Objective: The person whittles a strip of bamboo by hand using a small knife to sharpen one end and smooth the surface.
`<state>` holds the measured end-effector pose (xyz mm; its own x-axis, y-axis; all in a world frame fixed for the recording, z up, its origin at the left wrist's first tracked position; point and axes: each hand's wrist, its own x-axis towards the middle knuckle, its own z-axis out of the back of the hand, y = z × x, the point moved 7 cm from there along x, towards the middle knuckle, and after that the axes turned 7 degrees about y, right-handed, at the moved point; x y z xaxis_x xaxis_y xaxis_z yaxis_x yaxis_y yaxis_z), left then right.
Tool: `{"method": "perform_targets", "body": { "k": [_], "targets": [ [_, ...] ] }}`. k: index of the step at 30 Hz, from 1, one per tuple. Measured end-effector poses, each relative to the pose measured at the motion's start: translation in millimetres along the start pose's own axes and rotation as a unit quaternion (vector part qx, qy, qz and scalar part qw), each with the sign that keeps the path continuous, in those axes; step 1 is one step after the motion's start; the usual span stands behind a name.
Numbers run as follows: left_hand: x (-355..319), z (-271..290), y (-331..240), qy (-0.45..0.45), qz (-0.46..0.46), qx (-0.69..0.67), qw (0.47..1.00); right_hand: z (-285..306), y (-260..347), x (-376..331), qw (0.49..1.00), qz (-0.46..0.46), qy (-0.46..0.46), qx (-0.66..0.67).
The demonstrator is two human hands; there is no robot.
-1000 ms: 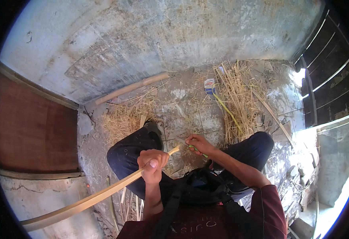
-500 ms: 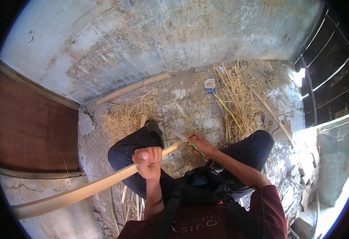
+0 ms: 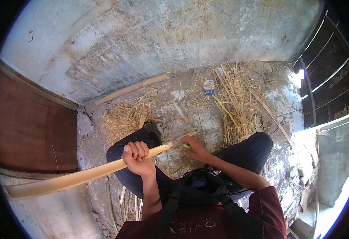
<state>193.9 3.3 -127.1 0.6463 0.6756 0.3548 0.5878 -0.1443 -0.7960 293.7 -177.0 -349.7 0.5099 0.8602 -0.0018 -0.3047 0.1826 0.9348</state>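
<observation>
Concrete floor (image 3: 190,103), straw scattered beyond both hands. Left hand (image 3: 137,157) clenched around bamboo strip (image 3: 78,178); right hand (image 3: 196,148) grasps green-handled blade (image 3: 187,146) at strip's tip. Best keep strip braced, strokes shallow.

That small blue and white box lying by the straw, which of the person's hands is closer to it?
Right. The right hand works at the bamboo strip's tip, below the small box. The left hand grips the strip farther left and lower.
</observation>
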Motion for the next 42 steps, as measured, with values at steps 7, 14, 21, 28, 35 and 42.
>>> {"method": "perform_targets", "body": {
  "k": [7,14,21,28,35,42],
  "targets": [
    [6,0,-7,-0.005,-0.024,0.038,0.999,-16,8,-4,0.999,-0.031,0.021,0.002],
    [9,-7,-8,0.002,-0.040,0.079,0.996,-10,-11,-1,0.998,-0.003,-0.053,0.040],
    [3,-10,2,0.118,0.011,0.010,0.993,-9,-7,0,0.972,-0.042,-0.047,0.226],
    [0,-17,4,0.118,0.003,0.059,0.991,-4,-3,3,0.982,-0.021,-0.062,0.178],
    [-4,-10,5,0.147,0.001,0.055,0.988,-11,-27,5,0.992,-0.117,0.007,0.057],
    [-15,-34,-4,0.261,0.021,0.058,0.963,-10,-21,2,0.999,-0.024,0.026,0.014]
  ]
}}
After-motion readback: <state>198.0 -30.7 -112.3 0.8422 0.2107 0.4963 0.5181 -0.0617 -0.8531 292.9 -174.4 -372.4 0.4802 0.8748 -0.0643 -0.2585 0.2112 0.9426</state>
